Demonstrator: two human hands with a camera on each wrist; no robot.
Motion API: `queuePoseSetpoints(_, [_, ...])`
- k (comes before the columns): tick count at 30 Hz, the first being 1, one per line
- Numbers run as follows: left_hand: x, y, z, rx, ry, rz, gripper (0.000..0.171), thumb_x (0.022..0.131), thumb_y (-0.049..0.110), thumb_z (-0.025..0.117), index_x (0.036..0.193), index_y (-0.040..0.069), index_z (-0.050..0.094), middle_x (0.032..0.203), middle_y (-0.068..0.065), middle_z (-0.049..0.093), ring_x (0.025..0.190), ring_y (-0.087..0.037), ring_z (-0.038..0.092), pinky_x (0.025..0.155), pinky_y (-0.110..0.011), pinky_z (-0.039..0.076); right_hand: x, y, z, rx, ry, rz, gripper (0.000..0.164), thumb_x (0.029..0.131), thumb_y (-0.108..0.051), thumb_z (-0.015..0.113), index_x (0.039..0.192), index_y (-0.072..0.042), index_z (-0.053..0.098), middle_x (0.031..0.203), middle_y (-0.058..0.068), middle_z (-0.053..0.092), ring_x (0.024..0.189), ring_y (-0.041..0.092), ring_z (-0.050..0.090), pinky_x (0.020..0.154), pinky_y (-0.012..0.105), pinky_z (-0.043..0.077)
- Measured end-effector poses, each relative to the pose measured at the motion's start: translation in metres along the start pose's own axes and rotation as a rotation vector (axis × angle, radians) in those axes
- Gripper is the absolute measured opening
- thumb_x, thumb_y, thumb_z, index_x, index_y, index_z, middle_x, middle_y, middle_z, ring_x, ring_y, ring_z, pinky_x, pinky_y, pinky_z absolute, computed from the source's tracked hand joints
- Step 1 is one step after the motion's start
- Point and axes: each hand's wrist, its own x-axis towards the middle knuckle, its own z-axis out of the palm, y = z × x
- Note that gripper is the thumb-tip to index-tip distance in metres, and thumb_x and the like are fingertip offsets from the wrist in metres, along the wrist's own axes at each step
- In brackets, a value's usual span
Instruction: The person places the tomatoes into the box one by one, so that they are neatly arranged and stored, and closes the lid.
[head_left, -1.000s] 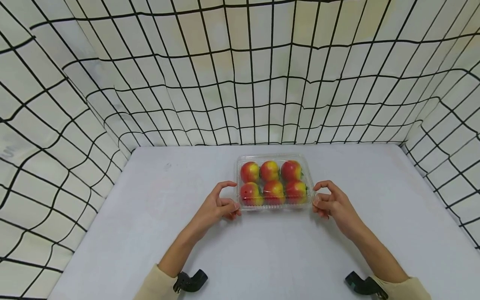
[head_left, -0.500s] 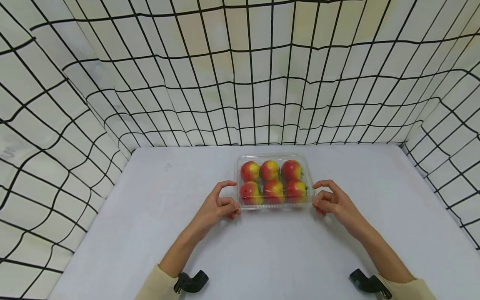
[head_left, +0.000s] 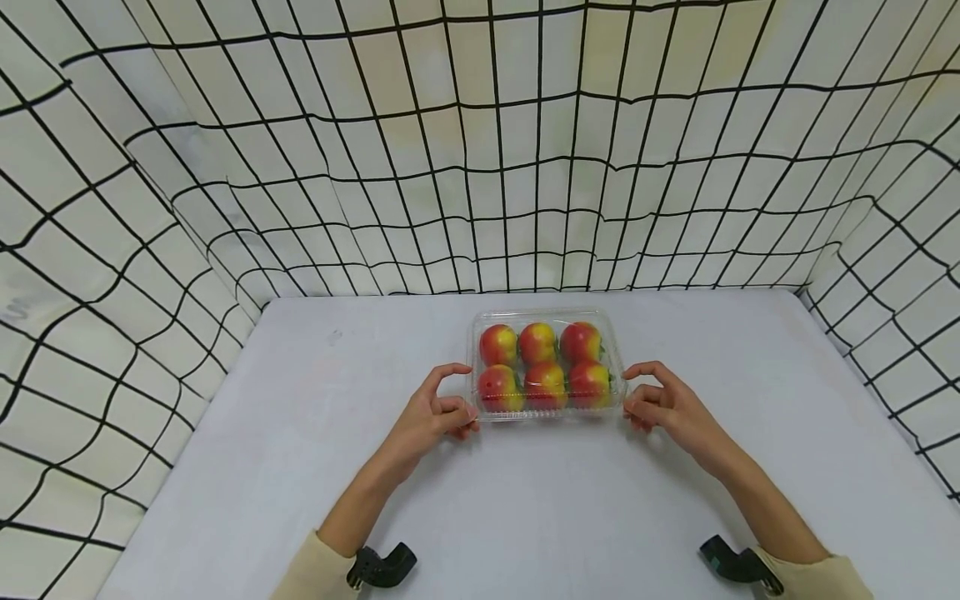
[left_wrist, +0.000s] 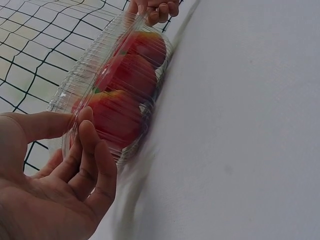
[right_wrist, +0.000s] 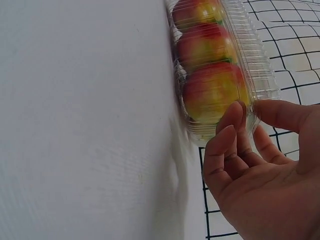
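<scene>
A clear plastic clamshell box (head_left: 551,414) stands at the middle back of the white table, its lid down over two rows of red-and-yellow apples (head_left: 545,385). At the near left corner, my left hand (head_left: 433,417) pinches the box's rim between thumb and fingertips, as the left wrist view shows with the hand (left_wrist: 60,185) beside the ridged plastic. My right hand (head_left: 669,412) mirrors it at the near right corner. In the right wrist view this hand (right_wrist: 270,175) has thumb and index finger on the rim, close by an apple (right_wrist: 212,92).
A white cloth covers the table (head_left: 555,508). Black netting (head_left: 540,167) over pale walls encloses the back and both sides, close behind the box. Black wrist-worn devices sit at the left cuff (head_left: 382,567) and the right cuff (head_left: 738,562).
My right wrist and forearm have swung slightly outward, and the right fingers have drawn closer together at the rim. The left hand and the box stay in place.
</scene>
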Motion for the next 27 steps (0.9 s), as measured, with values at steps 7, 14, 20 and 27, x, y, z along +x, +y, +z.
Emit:
queuePoseSetpoints(7, [0.001,0.002,0.003,-0.013,0.034,-0.031,0.060,0.098,0.006,0.066,0.151,0.017,0.039,0.078,0.002,0.071,0.076,-0.019,0.066,0.073,-0.025,0.058,0.002,0.000,-0.001,-0.006,-0.007,0.000,0.038,0.106,-0.016,0.058,0.138,-0.003,0.042,0.092,0.010,0.070,0.075,0.024,0.062,0.069,0.029,0.057])
queuePoseSetpoints(14, [0.003,0.007,0.006,0.002,0.057,-0.075,0.061,0.097,0.004,0.067,0.150,0.019,0.041,0.075,0.000,0.071,0.075,-0.022,0.062,0.071,-0.028,0.055,0.002,-0.002,-0.002,-0.009,0.000,0.015,0.040,0.106,-0.015,0.058,0.138,0.000,0.041,0.090,0.011,0.069,0.077,0.020,0.064,0.070,0.029,0.058])
queuePoseSetpoints(20, [0.002,0.007,0.002,0.097,0.037,-0.065,0.060,0.098,0.013,0.068,0.151,0.022,0.041,0.084,-0.010,0.072,0.077,-0.022,0.062,0.072,-0.032,0.057,0.003,-0.001,-0.001,-0.098,0.061,-0.013,0.036,0.103,-0.015,0.062,0.135,-0.002,0.049,0.110,0.015,0.064,0.085,0.017,0.066,0.070,0.029,0.059])
queuePoseSetpoints(27, [-0.001,0.011,-0.004,0.266,0.098,-0.017,0.054,0.096,0.027,0.074,0.146,0.025,0.052,0.122,-0.013,0.063,0.103,-0.024,0.068,0.077,-0.036,0.062,0.005,-0.007,-0.001,-0.236,0.208,-0.085,0.033,0.104,-0.017,0.062,0.133,-0.002,0.056,0.133,0.017,0.059,0.115,0.008,0.061,0.087,0.011,0.053])
